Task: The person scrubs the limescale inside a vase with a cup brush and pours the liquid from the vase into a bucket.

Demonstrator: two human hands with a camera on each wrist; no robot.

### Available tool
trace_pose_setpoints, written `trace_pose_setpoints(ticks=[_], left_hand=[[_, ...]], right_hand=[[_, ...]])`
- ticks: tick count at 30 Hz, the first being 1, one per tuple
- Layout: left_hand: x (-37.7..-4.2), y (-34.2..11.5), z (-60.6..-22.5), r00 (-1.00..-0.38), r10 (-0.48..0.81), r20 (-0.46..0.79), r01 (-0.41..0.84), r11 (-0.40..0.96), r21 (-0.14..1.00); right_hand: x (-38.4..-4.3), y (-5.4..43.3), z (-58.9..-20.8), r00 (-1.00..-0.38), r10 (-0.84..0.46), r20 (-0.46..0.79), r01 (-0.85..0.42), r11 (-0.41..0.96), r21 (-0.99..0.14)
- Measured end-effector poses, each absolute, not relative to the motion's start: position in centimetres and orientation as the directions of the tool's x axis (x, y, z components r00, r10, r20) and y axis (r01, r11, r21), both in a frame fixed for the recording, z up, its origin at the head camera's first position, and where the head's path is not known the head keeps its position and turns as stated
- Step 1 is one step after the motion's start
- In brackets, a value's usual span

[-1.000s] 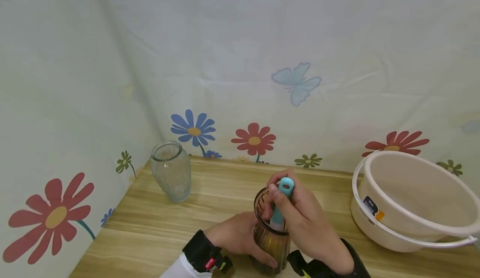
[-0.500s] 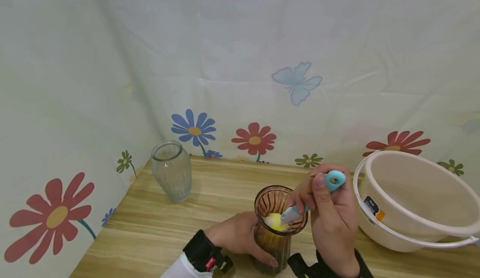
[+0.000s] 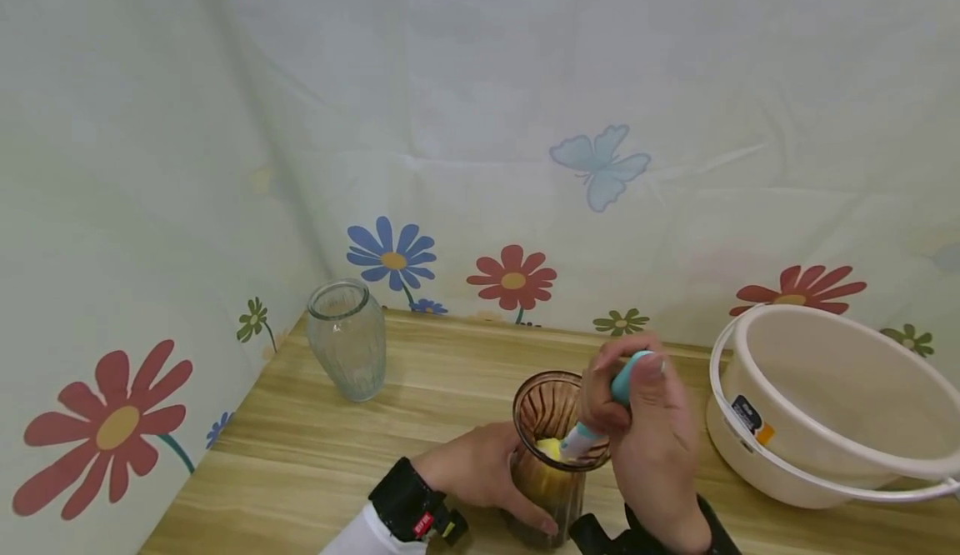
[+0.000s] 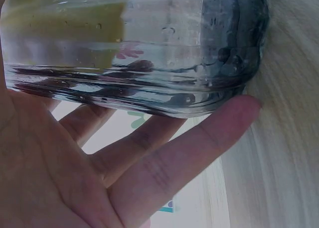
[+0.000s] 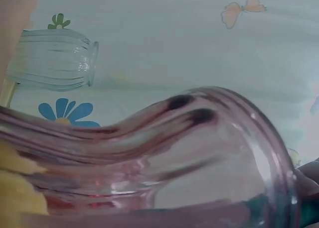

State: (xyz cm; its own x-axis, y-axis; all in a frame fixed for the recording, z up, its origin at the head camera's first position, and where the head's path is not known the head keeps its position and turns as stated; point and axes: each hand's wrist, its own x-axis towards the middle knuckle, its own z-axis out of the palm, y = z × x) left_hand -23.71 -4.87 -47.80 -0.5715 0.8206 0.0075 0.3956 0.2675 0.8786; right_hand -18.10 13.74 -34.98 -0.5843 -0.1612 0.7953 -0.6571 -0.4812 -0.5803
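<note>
In the head view, a brown ribbed glass vase point(image 3: 558, 497) with a flared rim stands on the table. My left hand point(image 3: 480, 467) grips its lower body, thumb across the near side. My right hand point(image 3: 651, 447) holds the blue handle of a sponge bottle brush point(image 3: 624, 382), tilted over the rim's right side. The yellow sponge head point(image 3: 550, 448) is inside the neck. The left wrist view has the vase's base point(image 4: 189, 73) close, wet with droplets, my fingers point(image 4: 164, 173) under it. Through the glass in the right wrist view shows the yellow sponge point(image 5: 20, 188).
A clear glass vase point(image 3: 348, 347) stands at the back left of the wooden table point(image 3: 442, 372). To the right is a cream bucket point(image 3: 780, 455) with its handle hanging down in front. A flower-patterned curtain point(image 3: 450, 163) closes off the back and left.
My right hand first swung right, tipping the brush from steep to slanted, which brought the sponge into view. Since then it has shifted slightly left and the sponge sits lower. My left hand keeps its grip.
</note>
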Motion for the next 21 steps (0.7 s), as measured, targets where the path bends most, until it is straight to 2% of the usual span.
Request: trace_pose_setpoints(ticks=[4,8,11,15,21], left_hand=[[-23.8,-4.8,-47.8,-0.569,0.822,0.022,0.424,0.27,0.865],[-23.8,-4.9,-47.8,-0.565,0.825,0.021,0.405,0.255,0.878],[-23.8,-4.9,-47.8,-0.567,0.824,0.008,0.37,0.246,0.896],[-23.8,-4.9,-47.9,-0.57,0.822,-0.011,0.337,0.246,0.909],[-23.7,-4.9,-47.8,-0.567,0.824,-0.019,0.325,0.244,0.914]], right_hand=[[-18.2,13.7,-35.3,-0.617,-0.193,0.763,-0.662,-0.398,-0.636],[-17.8,13.8,-34.9,-0.671,-0.216,0.71,-0.664,-0.253,-0.704],[-17.4,13.8,-34.4,-0.73,-0.255,0.634,-0.623,-0.132,-0.771],[-17.3,13.8,-34.1,-0.776,-0.36,0.517,-0.552,-0.007,-0.834],[-17.3,13.9,-34.2,-0.801,-0.461,0.382,-0.459,0.064,-0.886]])
